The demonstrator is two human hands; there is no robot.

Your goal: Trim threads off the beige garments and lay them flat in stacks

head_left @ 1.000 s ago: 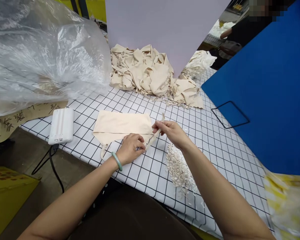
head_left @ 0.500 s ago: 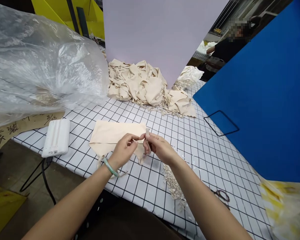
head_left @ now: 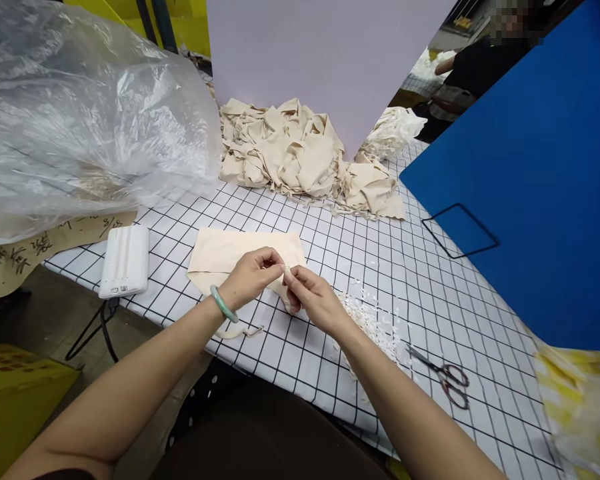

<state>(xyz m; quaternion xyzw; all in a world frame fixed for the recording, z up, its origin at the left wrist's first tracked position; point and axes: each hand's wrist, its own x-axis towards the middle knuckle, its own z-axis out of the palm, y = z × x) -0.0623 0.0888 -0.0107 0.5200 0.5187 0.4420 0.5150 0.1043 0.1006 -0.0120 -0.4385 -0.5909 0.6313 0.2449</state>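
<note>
A beige cloth garment piece (head_left: 225, 247) lies flat on the checked tabletop, with a thin fabric strap (head_left: 235, 332) trailing off its near side. Over its right part my two hands meet fingertip to fingertip. My left hand (head_left: 254, 275), with a green bangle at the wrist, pinches the end of another strap (head_left: 287, 269). My right hand (head_left: 314, 297) is closed on the same strap end, thumb against forefinger, other fingers curled. A small pale piece seems to sit at the pinch, too small to make out. My fingers partly hide the garment's right edge.
Small white bits (head_left: 373, 323) lie scattered by my right forearm, near scissors (head_left: 445, 377). Behind are a heap of beige cloth pieces (head_left: 300, 153), a lilac board (head_left: 310, 53) and a blue board (head_left: 530, 200). A white power bank (head_left: 125, 260) and clear plastic (head_left: 90, 120) are left. A person (head_left: 480, 67) stands beyond.
The strap end that stood up from my right fingers is now pinched between both hands. My left fingertips have come in against the right ones. The view has shifted slightly, uncovering the scissors.
</note>
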